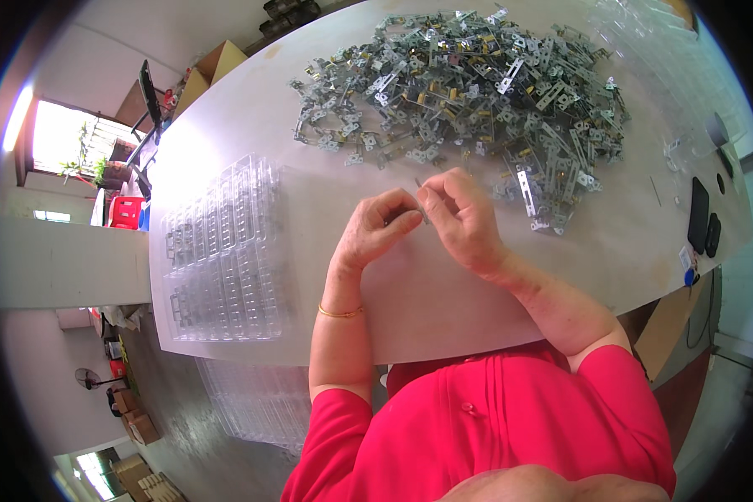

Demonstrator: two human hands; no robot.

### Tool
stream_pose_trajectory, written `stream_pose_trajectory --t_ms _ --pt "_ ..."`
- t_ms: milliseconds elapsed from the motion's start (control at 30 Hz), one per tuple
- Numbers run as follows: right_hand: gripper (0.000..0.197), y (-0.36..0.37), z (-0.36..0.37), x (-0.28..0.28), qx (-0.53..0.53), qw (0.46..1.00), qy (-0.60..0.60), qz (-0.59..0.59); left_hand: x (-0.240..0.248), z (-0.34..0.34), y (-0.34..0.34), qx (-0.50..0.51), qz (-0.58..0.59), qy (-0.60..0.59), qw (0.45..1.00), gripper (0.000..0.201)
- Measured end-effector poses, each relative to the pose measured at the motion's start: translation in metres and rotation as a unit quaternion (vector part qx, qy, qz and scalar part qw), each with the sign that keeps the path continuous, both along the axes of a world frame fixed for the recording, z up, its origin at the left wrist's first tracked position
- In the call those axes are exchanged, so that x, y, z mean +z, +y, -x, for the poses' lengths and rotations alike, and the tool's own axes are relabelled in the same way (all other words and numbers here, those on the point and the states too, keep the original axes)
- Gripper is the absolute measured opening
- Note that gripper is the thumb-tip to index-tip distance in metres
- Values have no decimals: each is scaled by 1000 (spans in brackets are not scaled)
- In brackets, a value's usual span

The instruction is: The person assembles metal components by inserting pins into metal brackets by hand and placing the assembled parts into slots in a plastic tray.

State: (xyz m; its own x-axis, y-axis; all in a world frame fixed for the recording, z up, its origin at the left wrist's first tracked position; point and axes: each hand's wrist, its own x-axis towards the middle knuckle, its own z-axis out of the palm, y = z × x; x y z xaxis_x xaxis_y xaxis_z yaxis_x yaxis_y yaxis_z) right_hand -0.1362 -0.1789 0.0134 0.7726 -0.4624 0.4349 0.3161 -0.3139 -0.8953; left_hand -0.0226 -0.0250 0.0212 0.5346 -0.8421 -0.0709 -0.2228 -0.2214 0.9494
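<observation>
My left hand (376,227) and my right hand (462,222) meet over the table, just in front of a large heap of small metal brackets (468,92). Between their fingertips is a small grey metal piece (425,216), mostly covered by the fingers. Both hands are closed in a pinch on it. Left of my hands lie clear plastic trays (226,289) with rows of compartments; small metal parts show in some cells along their left side.
At the right edge are a black phone (699,213), a smaller black object (713,235), a blue-tagged item (690,278) and a thin rod (655,192). Clear plastic packaging (661,67) lies far right. More clear trays (255,402) are stacked below the table's left front edge.
</observation>
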Motion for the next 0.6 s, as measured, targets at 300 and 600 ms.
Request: stream_pose_trajectory --t_ms 300,600 --pt "12 -8 -6 -2 12 993 26 -119 0 -6 0 122 113 198 966 21" --pt "15 0 -1 -1 83 979 129 -132 -3 -9 0 140 161 261 942 25"
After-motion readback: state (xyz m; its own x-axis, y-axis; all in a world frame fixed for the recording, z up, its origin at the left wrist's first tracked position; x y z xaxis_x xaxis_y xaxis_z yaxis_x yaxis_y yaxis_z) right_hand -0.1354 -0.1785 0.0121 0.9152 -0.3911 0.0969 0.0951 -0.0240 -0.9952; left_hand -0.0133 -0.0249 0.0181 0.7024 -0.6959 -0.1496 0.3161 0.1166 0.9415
